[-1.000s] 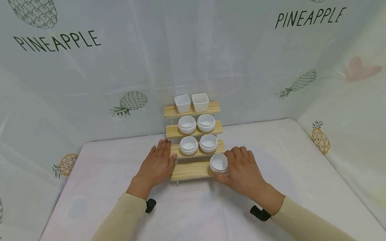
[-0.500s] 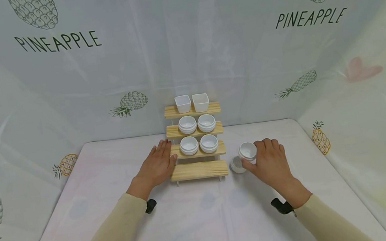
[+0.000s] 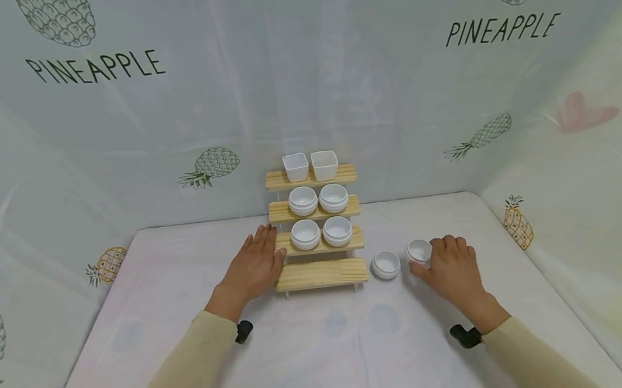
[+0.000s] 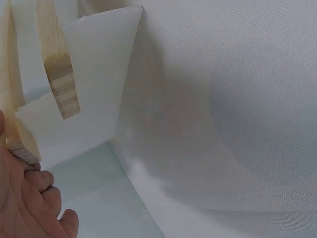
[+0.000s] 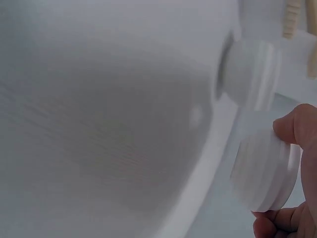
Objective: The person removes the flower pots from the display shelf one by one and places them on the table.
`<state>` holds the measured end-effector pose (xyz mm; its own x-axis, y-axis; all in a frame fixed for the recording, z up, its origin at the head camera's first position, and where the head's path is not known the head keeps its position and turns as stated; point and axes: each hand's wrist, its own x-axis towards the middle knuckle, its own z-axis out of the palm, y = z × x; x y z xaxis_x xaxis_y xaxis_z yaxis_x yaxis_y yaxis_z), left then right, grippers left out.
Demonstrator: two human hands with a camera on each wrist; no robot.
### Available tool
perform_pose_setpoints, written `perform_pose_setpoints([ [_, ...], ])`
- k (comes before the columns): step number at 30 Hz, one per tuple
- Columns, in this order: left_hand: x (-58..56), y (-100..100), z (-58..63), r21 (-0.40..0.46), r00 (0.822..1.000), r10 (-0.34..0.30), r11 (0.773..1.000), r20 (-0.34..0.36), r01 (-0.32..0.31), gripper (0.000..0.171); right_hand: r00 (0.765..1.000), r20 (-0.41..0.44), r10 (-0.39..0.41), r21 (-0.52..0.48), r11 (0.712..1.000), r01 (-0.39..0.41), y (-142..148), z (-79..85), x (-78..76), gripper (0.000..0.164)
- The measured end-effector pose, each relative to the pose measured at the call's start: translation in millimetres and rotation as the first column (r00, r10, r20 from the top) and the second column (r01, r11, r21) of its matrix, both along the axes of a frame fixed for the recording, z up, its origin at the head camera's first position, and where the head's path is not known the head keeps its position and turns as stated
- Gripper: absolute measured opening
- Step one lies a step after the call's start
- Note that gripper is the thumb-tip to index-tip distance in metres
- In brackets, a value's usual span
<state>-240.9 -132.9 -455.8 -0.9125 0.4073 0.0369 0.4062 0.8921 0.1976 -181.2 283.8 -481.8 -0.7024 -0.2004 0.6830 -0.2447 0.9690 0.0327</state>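
**SMALL ROUND WHITE BOWL [image 3: 418, 253] IN R HAND [image 3: 453, 270], RT OF STEPPED PALE-WOOD STAND [image 3: 320, 275]**

1. Bowl, held: qty 1, mouth up, ridged outer wall. Loc.: near rt of stand. R hand pinches it, thumb at near side, fingers at far rt. Base on cloth or just off it: can't tell.

2. Second round white ridged bowl [image 3: 386, 265]: qty 1, mouth up on white tablecloth w/ faint pastel blotches [image 3: 307, 361], betw. stand & held bowl; small gap to the latter.

3. Stand: 4 tiers, rising toward far side, w/ white side panel [image 4: 94, 74]. Farthest tier: 2 white square cups [image 3: 296, 168], side by side. Next tier: 2 round white bowls [image 3: 303, 201]. Third tier: 2 more of same type [image 3: 305, 235].

4. L hand [image 3: 250, 268]: touching stand's left end, fingers straight, pointing far, thumb apart from them.

5. Misc.: beige sleeve, L [image 3: 177, 382], ditto R [image 3: 528, 358]; black wrist fitting, L [image 3: 243, 331], ditto R [image 3: 465, 336]. Far side: pale grey cloth backdrop w/ pineapple print & lettering [image 3: 296, 61].
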Motion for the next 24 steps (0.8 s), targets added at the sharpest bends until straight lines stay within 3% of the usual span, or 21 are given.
perform_pose_setpoints([
  [8, 1.4, 0.9, 2.9, -0.001, 1.0, -0.002, 1.0, 0.01, 0.002, 0.07, 0.991, 0.13, -0.041, -0.013, 0.999, 0.043, 2.3, -22.9, -1.7, 0.054],
  [15, 0.3, 0.7, 1.5, -0.006, 1.0, 0.004, 1.0, 0.015, -0.004, 0.07, 0.993, 0.109, -0.035, -0.003, 0.999, 0.036, 0.6, -30.8, -3.6, 0.054],
  [24, -0.2, 0.2, 0.5, 0.012, 1.0, 0.008, 1.0, 0.017, -0.008, 0.071, 0.979, 0.198, -0.046, -0.029, 0.998, 0.053, 0.2, -35.8, -5.0, 0.054],
])
